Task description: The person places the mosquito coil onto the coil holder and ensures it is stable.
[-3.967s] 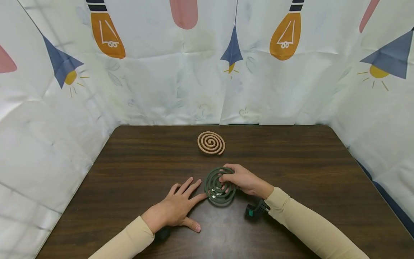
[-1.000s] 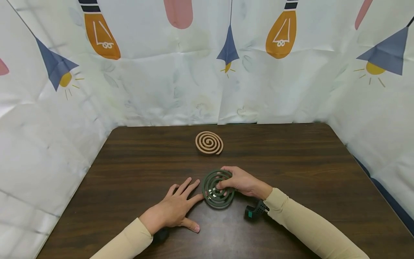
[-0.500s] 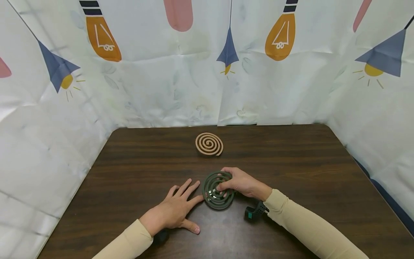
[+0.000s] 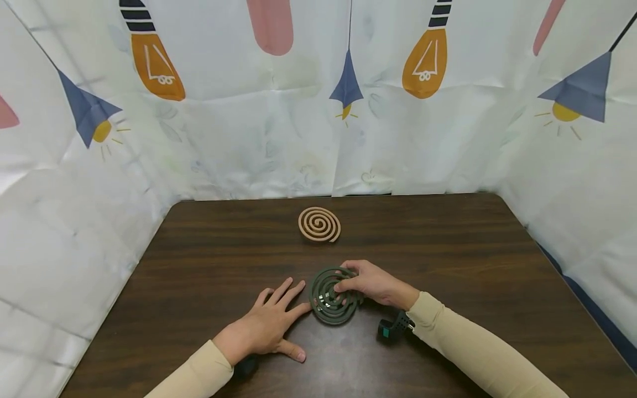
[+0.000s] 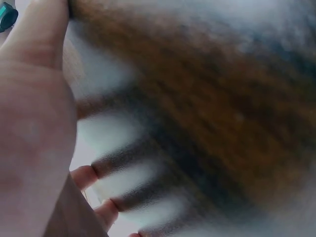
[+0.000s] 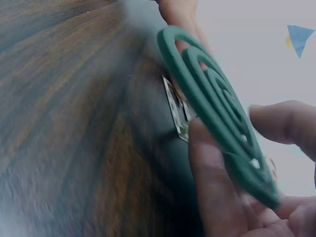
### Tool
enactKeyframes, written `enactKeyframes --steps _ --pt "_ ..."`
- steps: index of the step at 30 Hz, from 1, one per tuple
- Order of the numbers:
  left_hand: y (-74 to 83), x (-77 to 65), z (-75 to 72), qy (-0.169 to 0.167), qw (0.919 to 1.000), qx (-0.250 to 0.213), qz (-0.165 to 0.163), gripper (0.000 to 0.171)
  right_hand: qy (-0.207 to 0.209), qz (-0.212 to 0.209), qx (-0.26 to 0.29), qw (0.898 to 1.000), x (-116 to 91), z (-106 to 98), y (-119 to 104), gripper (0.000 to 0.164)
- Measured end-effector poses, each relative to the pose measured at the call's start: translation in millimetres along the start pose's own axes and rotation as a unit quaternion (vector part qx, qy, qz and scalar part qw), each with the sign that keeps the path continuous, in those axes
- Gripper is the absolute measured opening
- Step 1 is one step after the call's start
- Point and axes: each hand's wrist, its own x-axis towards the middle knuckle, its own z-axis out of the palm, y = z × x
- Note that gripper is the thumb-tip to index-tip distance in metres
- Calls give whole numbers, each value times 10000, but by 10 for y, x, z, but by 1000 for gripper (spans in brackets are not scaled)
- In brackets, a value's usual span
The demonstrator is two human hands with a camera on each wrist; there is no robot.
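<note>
My right hand (image 4: 380, 284) pinches a green mosquito coil (image 4: 333, 321), thumb on top and fingers underneath. The right wrist view shows the coil (image 6: 197, 98) edge-on and tilted, with a thin metal stand (image 6: 172, 106) between it and the tabletop. Bright bits of that stand glint through the spiral in the head view. Spread flat on the table, my left hand (image 4: 261, 329) has its index fingertip at the coil's left edge. A tan mosquito coil (image 4: 319, 225) lies farther back. The left wrist view holds mostly my palm (image 5: 34, 138) and blurred tabletop.
The dark wood table (image 4: 448, 237) has rounded back corners. Patterned white curtain (image 4: 249, 127) encloses it at the back and both sides. A dark wrist camera (image 4: 393, 326) hangs below my right wrist, close over the table.
The view has tilted up a little. In my right hand the green coil has turned slightly, its outer end now showing at the right. My left hand stays put on the table.
</note>
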Motion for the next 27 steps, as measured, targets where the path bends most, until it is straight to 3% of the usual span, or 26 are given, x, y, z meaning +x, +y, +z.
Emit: enactKeyframes --steps 9,20,27 --pt "-115 8 35 288 9991 -151 261 102 192 329 -182 9991 -19 -171 6 46" --pt "-192 29 75 331 9990 -28 293 100 293 422 -360 9980 -132 -399 4 41" --pt "-282 -24 27 390 9979 -62 514 97 378 164 -405 9983 -320 -679 -7 49"
